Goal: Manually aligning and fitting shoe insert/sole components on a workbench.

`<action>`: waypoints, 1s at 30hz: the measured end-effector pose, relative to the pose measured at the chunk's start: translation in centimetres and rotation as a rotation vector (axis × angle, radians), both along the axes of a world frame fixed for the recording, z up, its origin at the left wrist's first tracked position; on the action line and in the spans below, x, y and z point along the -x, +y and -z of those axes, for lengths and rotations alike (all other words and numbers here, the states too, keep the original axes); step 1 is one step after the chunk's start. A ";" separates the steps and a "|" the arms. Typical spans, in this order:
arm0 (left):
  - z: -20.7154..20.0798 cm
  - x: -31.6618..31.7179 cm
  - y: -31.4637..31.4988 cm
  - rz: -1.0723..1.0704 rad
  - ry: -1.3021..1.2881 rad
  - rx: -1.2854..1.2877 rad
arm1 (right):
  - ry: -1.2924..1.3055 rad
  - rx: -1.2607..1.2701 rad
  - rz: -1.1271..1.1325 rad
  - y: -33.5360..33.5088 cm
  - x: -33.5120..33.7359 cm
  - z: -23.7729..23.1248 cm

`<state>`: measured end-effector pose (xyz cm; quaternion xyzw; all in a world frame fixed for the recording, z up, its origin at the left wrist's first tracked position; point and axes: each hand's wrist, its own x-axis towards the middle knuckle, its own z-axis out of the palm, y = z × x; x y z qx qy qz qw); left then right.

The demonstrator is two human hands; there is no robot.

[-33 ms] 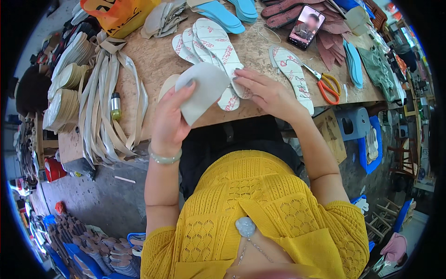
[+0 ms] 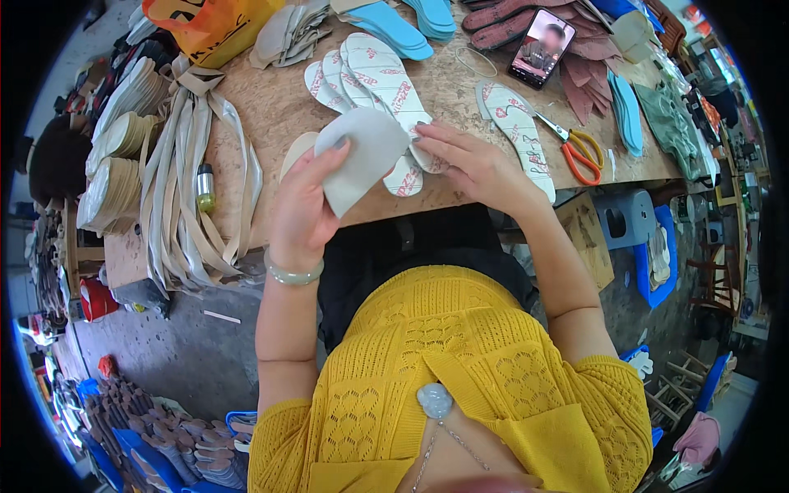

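Observation:
My left hand (image 2: 302, 209) is closed on a pale grey, round-edged sheet piece (image 2: 362, 160), thumb on top and fingers hidden underneath. The piece is held up above the near table edge and covers part of the insoles behind it. My right hand (image 2: 493, 172) lies with fingers stretched out over the lower end of white insoles (image 2: 382, 78) with red print; its thumb is hidden. These insoles are fanned out in a loose stack. To the right of that hand lies a single printed insole (image 2: 516, 131), beside scissors (image 2: 585, 154) with orange and yellow handles.
A phone (image 2: 541, 51) showing a person leans on dark red insole pieces (image 2: 585, 82). Blue insoles (image 2: 386, 31) lie at the back, near an orange bag (image 2: 218, 29). Pale strips (image 2: 177, 156), a small bottle (image 2: 205, 187) and stacked pieces (image 2: 115, 193) fill the left side.
My left hand and the grey piece have shifted very slightly to the right. My right hand stays practically where it was.

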<state>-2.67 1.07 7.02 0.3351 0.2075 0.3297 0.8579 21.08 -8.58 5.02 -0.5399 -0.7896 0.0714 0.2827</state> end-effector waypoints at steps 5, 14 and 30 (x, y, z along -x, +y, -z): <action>0.4 -1.8 0.1 0.007 -0.014 0.045 | 0.237 0.103 0.041 -0.1 -1.1 -0.7; 2.0 3.9 2.8 -0.295 0.126 -0.102 | 0.625 -0.113 0.069 -0.1 -1.5 0.4; 4.7 6.0 13.8 -0.234 0.532 -0.362 | 1.517 0.014 0.183 0.8 -0.3 1.4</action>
